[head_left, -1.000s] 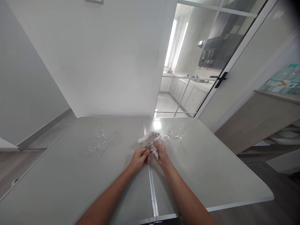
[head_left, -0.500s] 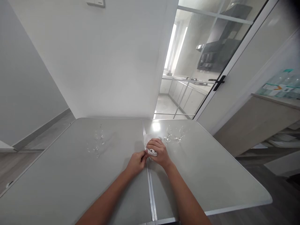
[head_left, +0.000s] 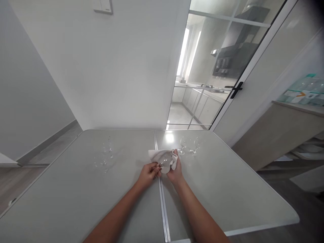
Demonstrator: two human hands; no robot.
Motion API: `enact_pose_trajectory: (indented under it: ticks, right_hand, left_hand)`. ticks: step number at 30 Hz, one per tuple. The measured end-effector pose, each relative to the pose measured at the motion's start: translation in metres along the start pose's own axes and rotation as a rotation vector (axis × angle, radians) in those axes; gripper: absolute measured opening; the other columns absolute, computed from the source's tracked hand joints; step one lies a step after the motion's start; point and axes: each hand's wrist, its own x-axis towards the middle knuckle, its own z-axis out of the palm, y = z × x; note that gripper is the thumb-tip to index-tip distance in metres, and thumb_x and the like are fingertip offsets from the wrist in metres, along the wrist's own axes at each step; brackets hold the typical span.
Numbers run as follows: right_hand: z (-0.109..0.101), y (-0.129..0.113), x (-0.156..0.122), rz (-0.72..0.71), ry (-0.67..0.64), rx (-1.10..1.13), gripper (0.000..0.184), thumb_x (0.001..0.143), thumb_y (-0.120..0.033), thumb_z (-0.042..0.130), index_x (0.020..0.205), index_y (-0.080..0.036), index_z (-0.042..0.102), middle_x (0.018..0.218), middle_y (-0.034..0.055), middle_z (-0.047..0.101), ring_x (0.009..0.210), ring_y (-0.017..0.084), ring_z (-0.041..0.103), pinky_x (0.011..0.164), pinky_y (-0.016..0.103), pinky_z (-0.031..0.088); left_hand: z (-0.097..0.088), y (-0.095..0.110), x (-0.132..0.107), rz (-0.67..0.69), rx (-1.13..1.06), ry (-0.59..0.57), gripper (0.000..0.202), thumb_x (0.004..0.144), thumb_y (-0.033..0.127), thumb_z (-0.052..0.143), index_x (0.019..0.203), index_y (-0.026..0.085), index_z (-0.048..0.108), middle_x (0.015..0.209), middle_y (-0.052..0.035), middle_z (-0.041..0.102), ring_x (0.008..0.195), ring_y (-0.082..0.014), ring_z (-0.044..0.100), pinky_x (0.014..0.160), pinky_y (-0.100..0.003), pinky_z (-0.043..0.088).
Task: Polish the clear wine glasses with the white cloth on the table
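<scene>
A clear stemmed glass (head_left: pixel 165 160) lies tilted between my hands above the table's middle seam, its bowl toward the right. My left hand (head_left: pixel 150 171) pinches it near the stem with closed fingers. Behind and around the bowl is a white cloth (head_left: pixel 157 153), gripped by my right hand (head_left: pixel 176 171), whose thumb is up along the cloth's right side. The cloth seems to lie between that palm and the bowl. How far the glass's foot reaches is hidden by my left fingers.
Two stemmed glasses, one (head_left: pixel 181 145) beside the other (head_left: pixel 195 146), stand upright right of my hands. More clear glassware (head_left: pixel 103 157) is on the left of the grey table (head_left: pixel 76 199). A wall and glazed door (head_left: pixel 202 67) border the far side; bottles (head_left: pixel 302 91) sit on a right-hand shelf.
My right hand has turned from palm-down over the cloth to holding it from the right. The cloth has opened out, and the glass bowl now shows. The left hand stays almost in place.
</scene>
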Motion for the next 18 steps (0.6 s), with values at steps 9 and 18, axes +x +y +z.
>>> enact_pose_trajectory:
  ticks: [9, 18]
  right_hand:
    - [0.025, 0.034, -0.011, -0.204, 0.018, -0.195, 0.033, 0.080, -0.051, 0.078, 0.096, -0.024, 0.066, 0.085, 0.0026, 0.069, 0.089, 0.021, 0.065, 0.085, 0.034, 0.053]
    - [0.016, 0.042, -0.002, -0.013, -0.008, -0.157, 0.042, 0.080, -0.054, 0.077, 0.099, -0.018, 0.068, 0.086, 0.0043, 0.069, 0.077, 0.018, 0.063, 0.074, 0.031, 0.053]
  left_hand:
    - [0.004, -0.008, 0.003, 0.021, 0.007, 0.368, 0.044, 0.088, 0.053, 0.059, 0.072, 0.013, 0.071, 0.067, -0.0025, 0.065, 0.063, -0.0157, 0.054, 0.064, -0.026, 0.043]
    - [-0.010, 0.000, -0.002, -0.012, 0.376, 0.423, 0.043, 0.088, 0.045, 0.063, 0.058, 0.014, 0.071, 0.051, -0.0007, 0.057, 0.050, -0.0128, 0.045, 0.052, -0.024, 0.028]
